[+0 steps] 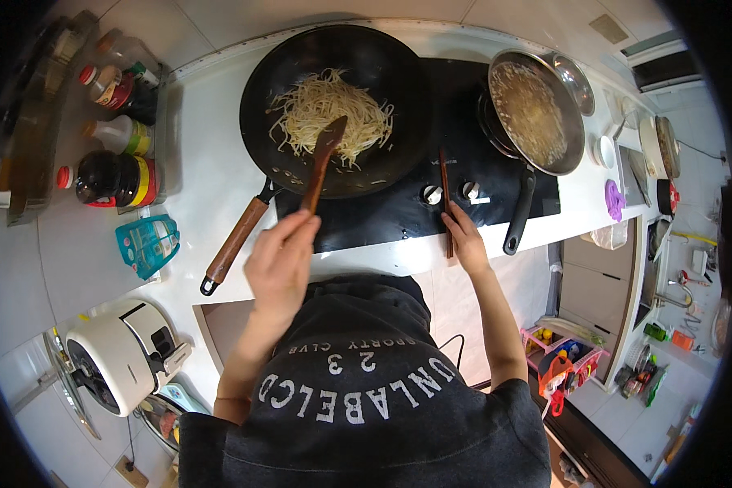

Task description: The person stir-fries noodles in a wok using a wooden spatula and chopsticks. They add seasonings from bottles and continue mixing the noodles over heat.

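Observation:
A black wok [259, 122] with a brown handle holds a heap of pale, thin strands [335, 113], noodles or bean sprouts. My left hand [283, 256] grips the handle of a wooden spatula [324, 158], whose blade rests over the heap's near side. On the black cooktop [366, 222], between wok and frying pan, my right hand [465, 235] has its fingers around a pair of reddish-brown chopsticks [444, 177] lying close together, near the control knobs. The steel frying pan [534, 116] at the right contains bubbling brownish liquid with pale bits.
Sauce bottles [122, 177] and a teal pouch [148, 244] stand left of the wok. The wok's handle [238, 241] juts over the near left counter; the frying pan's black handle [520, 213] points towards me. A white bowl [603, 152] and purple cloth [614, 200] lie right. An air fryer [122, 357] is lower left.

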`<state>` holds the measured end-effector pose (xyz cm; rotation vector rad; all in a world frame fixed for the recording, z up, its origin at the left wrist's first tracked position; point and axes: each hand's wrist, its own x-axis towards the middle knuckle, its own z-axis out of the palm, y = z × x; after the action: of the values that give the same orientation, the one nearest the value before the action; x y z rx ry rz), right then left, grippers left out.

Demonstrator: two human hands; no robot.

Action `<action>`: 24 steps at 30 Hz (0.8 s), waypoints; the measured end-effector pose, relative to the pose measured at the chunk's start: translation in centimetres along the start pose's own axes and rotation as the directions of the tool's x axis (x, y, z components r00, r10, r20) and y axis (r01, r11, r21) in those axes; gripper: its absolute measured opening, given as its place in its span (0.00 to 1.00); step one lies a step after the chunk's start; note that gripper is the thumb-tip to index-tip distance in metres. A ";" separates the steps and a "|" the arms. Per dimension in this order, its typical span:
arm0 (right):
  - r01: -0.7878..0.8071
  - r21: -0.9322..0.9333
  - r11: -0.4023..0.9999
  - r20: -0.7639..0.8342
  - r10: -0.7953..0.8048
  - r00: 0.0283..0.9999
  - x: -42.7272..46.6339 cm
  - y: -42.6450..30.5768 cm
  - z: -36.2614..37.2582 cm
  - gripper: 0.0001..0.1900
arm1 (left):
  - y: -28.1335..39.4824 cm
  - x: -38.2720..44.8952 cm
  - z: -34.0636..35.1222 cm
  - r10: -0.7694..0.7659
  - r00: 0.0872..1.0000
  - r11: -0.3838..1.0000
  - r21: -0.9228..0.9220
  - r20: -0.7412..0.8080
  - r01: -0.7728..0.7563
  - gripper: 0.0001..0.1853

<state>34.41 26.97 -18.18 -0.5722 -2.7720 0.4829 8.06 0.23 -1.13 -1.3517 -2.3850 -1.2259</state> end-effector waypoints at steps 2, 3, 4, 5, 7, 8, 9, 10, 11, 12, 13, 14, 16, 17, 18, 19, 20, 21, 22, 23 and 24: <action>-0.100 0.258 0.961 -0.069 0.121 0.990 2.2 -4.8 -2.1 0.17 | 0.5 -0.3 1.0 0.081 0.995 0.997 0.006 0.064 -0.082 0.17; -0.118 0.410 0.904 -0.080 0.165 0.983 3.4 -7.6 -3.4 0.16 | 0.9 -0.2 1.5 0.153 0.981 0.988 0.019 0.121 -0.156 0.19; -0.299 0.604 0.739 0.088 0.311 0.946 4.8 -10.8 -5.1 0.13 | 1.2 0.0 2.1 0.223 0.964 0.973 0.017 0.142 -0.228 0.20; -0.461 0.802 0.379 0.330 0.361 0.872 6.5 -13.7 -6.9 0.15 | 1.8 0.1 2.7 0.294 0.941 0.953 0.014 0.169 -0.301 0.22; -0.621 0.783 -0.036 0.612 0.223 0.758 9.7 -16.9 -9.6 0.21 | 3.4 -0.4 4.2 0.299 0.933 0.954 -0.034 0.200 -0.298 0.21; -0.670 0.739 -0.075 0.672 0.159 0.723 10.5 -17.3 -9.7 0.23 | 3.5 -0.6 5.3 0.380 0.916 0.924 -0.093 0.124 -0.371 0.20; -0.717 0.689 -0.105 0.724 0.092 0.683 11.5 -17.5 -9.7 0.25 | 4.0 -0.9 5.8 0.391 0.909 0.920 -0.042 0.147 -0.389 0.20; -0.722 0.690 -0.054 0.723 0.075 0.686 12.2 -17.4 -10.2 0.24 | 3.8 -0.9 6.0 0.364 0.917 0.930 -0.114 0.166 -0.349 0.21; -0.730 0.680 -0.067 0.733 0.071 0.677 12.5 -16.7 -10.4 0.23 | 3.5 -0.9 5.9 0.338 0.922 0.934 -0.185 0.186 -0.305 0.21; -0.745 0.666 -0.040 0.744 0.110 0.659 12.9 -15.4 -11.1 0.21 | 3.4 -0.9 5.8 0.363 0.917 0.911 -0.269 0.167 -0.312 0.23; -0.760 0.650 -0.015 0.754 0.144 0.641 13.8 -14.6 -12.0 0.20 | 3.3 -1.1 5.7 0.384 0.912 0.884 -0.346 0.147 -0.316 0.24; -0.795 0.557 0.241 0.763 0.230 0.604 14.8 -14.2 -13.8 0.20 | 2.9 -1.4 5.2 0.305 0.942 0.915 -0.318 0.142 -0.249 0.24; -0.519 0.338 0.785 0.629 0.222 0.745 17.4 -13.9 -18.4 0.19 | 1.0 -2.6 2.4 0.139 0.983 0.959 -0.265 0.118 -0.104 0.25; -0.171 0.196 0.966 0.526 0.044 0.849 18.4 -13.4 -20.3 0.19 | -0.1 -3.3 0.8 0.050 0.994 0.971 -0.236 0.101 -0.025 0.26; -0.101 0.137 0.985 0.546 0.010 0.838 19.9 -14.1 -23.1 0.17 | -1.4 -3.4 -1.1 -0.071 0.993 0.993 -0.090 0.089 0.079 0.26; -0.029 0.093 0.995 0.565 -0.029 0.825 21.5 -14.9 -25.5 0.15 | -2.8 -3.5 -2.9 -0.187 0.980 0.981 0.070 0.063 0.182 0.26; -0.022 -0.042 0.999 0.658 0.044 0.752 23.8 -17.0 -27.2 0.14 | -4.1 -3.8 -4.1 -0.273 0.962 0.954 0.128 -0.001 0.271 0.26; -0.002 -0.184 0.983 0.731 0.138 0.669 25.6 -18.8 -28.1 0.12 | -5.3 -3.9 -5.1 -0.355 0.932 0.917 0.170 -0.067 0.362 0.25; 0.235 -0.144 0.961 0.684 -0.075 0.726 25.8 -18.4 -28.4 0.10 | -6.4 -3.9 -5.5 -0.364 0.931 0.906 0.219 -0.041 0.364 0.26; 0.279 -0.190 0.941 0.720 -0.060 0.692 26.5 -18.7 -28.2 0.10 | -7.5 -4.0 -5.6 -0.374 0.927 0.892 0.268 -0.017 0.364 0.26; 0.319 -0.230 0.919 0.754 -0.039 0.656 27.5 -19.2 -27.7 0.10 | -8.1 -3.8 -5.7 -0.383 0.924 0.877 0.317 0.011 0.360 0.27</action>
<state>12.68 29.33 19.41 -0.1428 -3.7069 0.1872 2.65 -8.41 -3.89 -0.8846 -2.8347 -0.8231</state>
